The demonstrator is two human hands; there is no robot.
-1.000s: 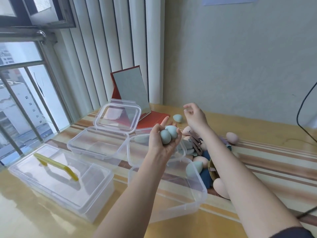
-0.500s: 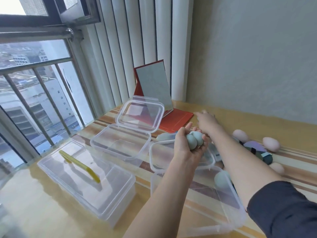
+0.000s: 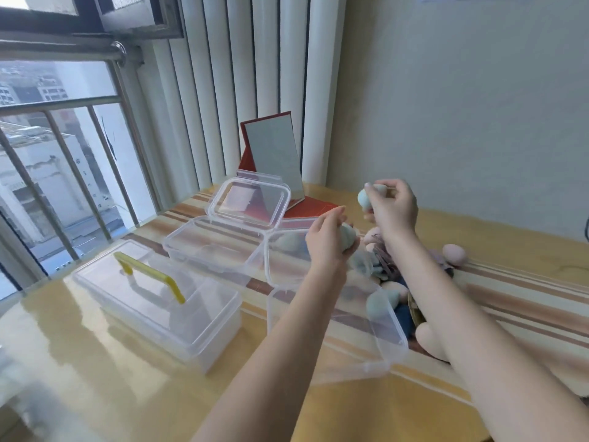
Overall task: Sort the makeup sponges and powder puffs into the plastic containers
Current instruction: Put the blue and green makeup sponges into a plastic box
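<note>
Left hand [image 3: 326, 242] sat mid-frame, raised above the open clear containers, its grip curled round pale blue-green sponges [image 3: 348, 236] that showed only at the right edge of the palm; count not clear. Right hand [image 3: 393, 207] was just right of and above it, near frame center-right, grip pinched on a single pale blue sponge [image 3: 364, 198] that stuck out to the left of the fingers. The two hands were close but apart.

Below the left hand stood an open clear container [image 3: 376, 349] in the lower middle, its wall blurring a blue sponge seen through it. Another open container [image 3: 207, 250] sat to its upper left with its hinged lid [image 3: 250, 202] tipped up. A shut clear box [image 3: 165, 317] with a yellow handle [image 3: 149, 275] lay at lower left.

The loose pile of sponges and puffs [image 3: 387, 282] lay on the worktop [image 3: 526, 301] under and behind the right forearm, mixed pink, blue and dark pieces; one pink sponge [image 3: 454, 255] rested alone at the right of the pile.

A red-framed standing mirror [image 3: 274, 164] stood behind the containers at upper center, against white vertical blinds [image 3: 242, 90]. Window with bars [image 3: 63, 173] filled the left of the frame.
</note>
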